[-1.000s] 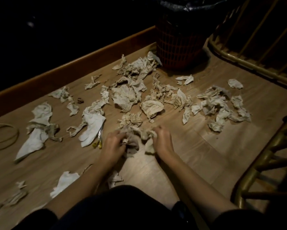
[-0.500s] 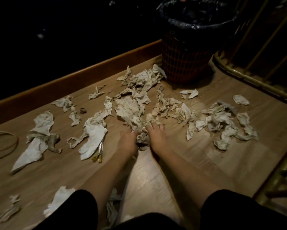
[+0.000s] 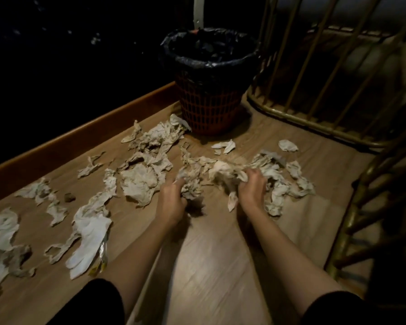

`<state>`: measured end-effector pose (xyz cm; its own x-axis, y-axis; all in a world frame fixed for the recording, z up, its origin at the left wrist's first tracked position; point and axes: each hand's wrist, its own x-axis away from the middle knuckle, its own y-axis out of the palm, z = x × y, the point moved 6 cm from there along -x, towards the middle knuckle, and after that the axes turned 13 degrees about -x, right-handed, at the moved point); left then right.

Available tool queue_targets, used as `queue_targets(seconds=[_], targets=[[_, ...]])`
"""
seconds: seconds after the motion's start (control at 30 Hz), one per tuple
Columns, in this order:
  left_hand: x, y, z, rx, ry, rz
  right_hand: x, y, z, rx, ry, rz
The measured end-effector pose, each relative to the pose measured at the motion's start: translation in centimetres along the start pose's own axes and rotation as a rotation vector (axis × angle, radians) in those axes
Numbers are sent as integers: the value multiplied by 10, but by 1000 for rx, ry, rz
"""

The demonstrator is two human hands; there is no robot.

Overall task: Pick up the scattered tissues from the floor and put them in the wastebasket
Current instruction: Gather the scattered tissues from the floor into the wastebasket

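Crumpled tissues [image 3: 141, 181] lie scattered across the wooden floor [image 3: 211, 259]. My left hand [image 3: 171, 198] is closed on a wad of tissues [image 3: 190, 188] at the middle of the heap. My right hand [image 3: 252, 187] grips another bunch of tissues [image 3: 230, 172] to the right, apart from the left hand. The orange mesh wastebasket [image 3: 209, 106] with a black liner stands upright beyond the heap, at the far end of the floor. More flat white tissues [image 3: 89, 240] lie at the left.
A wooden skirting board [image 3: 80, 134] runs along the left. A brass-coloured railing [image 3: 314, 90] stands behind and right of the basket. A rattan chair frame [image 3: 370, 219] is close on the right. A small brown scrap [image 3: 69, 197] lies among the left tissues.
My hands have moved forward into the heap and spread apart; the right hand shifted right and took hold of another bunch. The view has tilted up, showing the whole wastebasket.
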<state>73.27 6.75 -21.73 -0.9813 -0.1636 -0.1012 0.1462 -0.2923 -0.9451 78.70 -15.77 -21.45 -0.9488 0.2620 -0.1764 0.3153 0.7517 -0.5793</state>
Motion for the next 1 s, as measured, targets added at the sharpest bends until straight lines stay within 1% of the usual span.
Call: queue_targets(seconds=[0.03, 0.1, 0.17, 0.2, 0.27, 0.3, 0.33, 0.37, 0.4, 0.43, 0.5, 0.57, 0.63, 0.7, 0.77, 0.87, 1.0], targets=[[-14, -2, 10, -16, 12, 16, -13, -13, 7, 3, 38, 47], [-42, 4, 28, -36, 32, 11, -35, -32, 22, 45, 97, 60], [-67, 21, 45, -53, 19, -92, -50, -39, 40, 127, 190, 36], [-78, 33, 53, -69, 26, -172, -55, -36, 52, 175, 258, -35], [-88, 63, 73, -141, 95, -362, -54, -17, 78, 228, 378, -308], [-88, 77, 82, -183, 136, -465, -52, -7, 89, 243, 402, -411], [-86, 90, 88, -213, 162, -565, -50, 0, 97, 277, 389, -455], [-83, 101, 94, -235, 169, -641, -47, 3, 100, 322, 370, -453], [-80, 111, 97, -251, 175, -674, -45, 7, 100, 356, 336, -420], [-77, 118, 99, -274, 183, -667, -41, 11, 97, 371, 297, -383], [-69, 124, 104, -287, 221, -546, -28, 18, 87, 276, 278, -309], [-57, 119, 104, -166, 235, -403, -11, 24, 80, 210, 265, -252], [-42, 109, 100, -89, 258, -304, 9, 28, 69, 215, 159, -245], [-30, 98, 91, -105, 275, -258, 26, 29, 59, 202, 37, -229], [-25, 84, 74, -81, 230, -208, 27, 24, 53, 164, 28, -225], [-32, 46, 51, -6, 135, -90, 11, 16, 31, 56, 16, -230], [-75, -31, 53, 19, 145, 109, -29, 7, -35, -44, -139, -172]])
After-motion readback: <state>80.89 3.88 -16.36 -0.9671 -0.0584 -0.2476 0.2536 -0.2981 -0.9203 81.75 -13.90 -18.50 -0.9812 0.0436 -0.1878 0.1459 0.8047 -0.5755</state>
